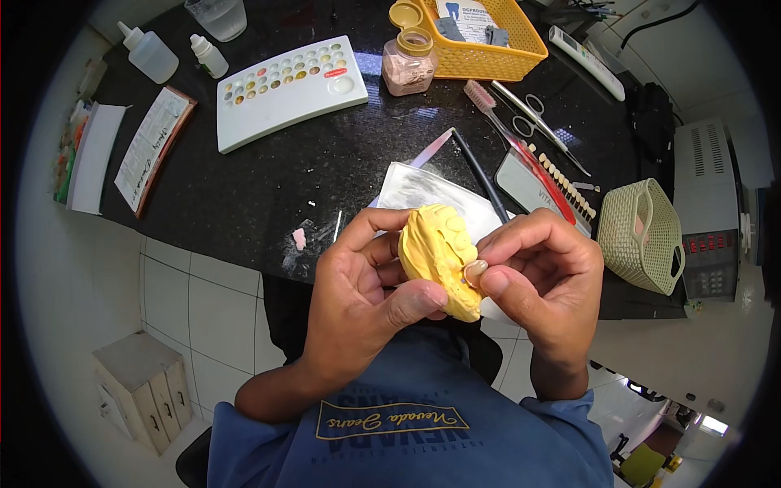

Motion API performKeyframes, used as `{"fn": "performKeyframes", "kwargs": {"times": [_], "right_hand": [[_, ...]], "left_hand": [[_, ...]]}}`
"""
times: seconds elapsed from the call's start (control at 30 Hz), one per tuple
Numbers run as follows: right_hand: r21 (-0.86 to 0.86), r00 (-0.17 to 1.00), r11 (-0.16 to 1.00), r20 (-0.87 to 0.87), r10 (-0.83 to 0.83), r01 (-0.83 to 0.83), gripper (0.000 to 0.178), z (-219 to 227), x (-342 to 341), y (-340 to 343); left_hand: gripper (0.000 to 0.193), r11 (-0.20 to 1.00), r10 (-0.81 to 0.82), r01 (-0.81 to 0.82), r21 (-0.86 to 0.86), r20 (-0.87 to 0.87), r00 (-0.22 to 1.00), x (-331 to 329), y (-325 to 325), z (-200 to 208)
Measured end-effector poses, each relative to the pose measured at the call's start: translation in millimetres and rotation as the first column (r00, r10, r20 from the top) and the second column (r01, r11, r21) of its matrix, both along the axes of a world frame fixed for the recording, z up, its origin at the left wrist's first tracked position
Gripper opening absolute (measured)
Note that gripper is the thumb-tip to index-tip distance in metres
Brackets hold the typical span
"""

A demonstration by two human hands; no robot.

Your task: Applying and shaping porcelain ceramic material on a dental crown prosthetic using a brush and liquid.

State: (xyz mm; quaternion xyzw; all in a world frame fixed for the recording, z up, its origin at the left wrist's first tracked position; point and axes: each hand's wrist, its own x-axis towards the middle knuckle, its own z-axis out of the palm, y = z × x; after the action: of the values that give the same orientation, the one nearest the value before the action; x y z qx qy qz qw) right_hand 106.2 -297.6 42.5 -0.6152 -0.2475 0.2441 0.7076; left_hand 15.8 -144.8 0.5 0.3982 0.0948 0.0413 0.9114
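Observation:
My left hand point(366, 276) is closed round a yellow dental cast point(435, 244) with moulded teeth, its thumb along the near edge. The cast is tilted, held up above the front edge of the dark worktop. My right hand point(545, 281) pinches a small tooth-coloured dental crown point(477, 268) between thumb and forefinger. The crown is at the cast's right side, close against the row of teeth; whether it is seated there I cannot tell. Behind the hands lies a white sheet point(415, 189) with grey smudges, partly hidden by them.
On the dark worktop point(268, 187) stand a white palette point(285, 110), a jar of pink powder point(409, 65) and a yellow basket point(496, 69). To the right lie a red toothbrush point(529, 159), scissors point(545, 130) and a tooth shade guide point(569, 187). A woven basket point(639, 236) stands far right.

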Motion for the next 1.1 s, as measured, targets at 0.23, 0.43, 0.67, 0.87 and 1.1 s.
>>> {"fn": "performKeyframes", "kwargs": {"times": [0.23, 0.43, 0.67, 0.87, 1.1], "right_hand": [[-0.005, 1.000, 1.000, 0.002, -0.008, 0.008, 0.014, 0.6, -0.2, 0.8], [-0.007, 1.000, 1.000, 0.012, -0.008, 0.009, 0.014, 0.8, 0.0, 0.8], [0.017, 1.000, 0.999, -0.004, -0.029, 0.029, 0.015, 1.1, 0.9, 0.1], [0.057, 0.996, 0.994, -0.031, -0.089, 0.091, 0.020, -2.6, 6.0, -6.1], [0.071, 0.989, 0.991, -0.103, -0.109, 0.117, 0.017, -9.5, 10.4, -15.1]], "left_hand": [[0.058, 1.000, 0.000, 0.000, -0.013, 0.007, 1.000, -0.7, 0.4, -1.0], [0.058, 1.000, 0.009, -0.009, -0.026, 0.009, 1.000, -0.8, -0.5, -0.3], [0.060, 0.999, 0.023, -0.023, -0.033, 0.000, 1.000, -1.5, -1.4, 0.3], [0.063, 0.988, 0.125, -0.129, 0.088, 0.042, 0.991, -6.3, 2.6, 7.9], [0.064, 0.668, 0.404, -0.460, 0.585, 0.235, 0.884, -11.2, 30.0, 5.4]]}}
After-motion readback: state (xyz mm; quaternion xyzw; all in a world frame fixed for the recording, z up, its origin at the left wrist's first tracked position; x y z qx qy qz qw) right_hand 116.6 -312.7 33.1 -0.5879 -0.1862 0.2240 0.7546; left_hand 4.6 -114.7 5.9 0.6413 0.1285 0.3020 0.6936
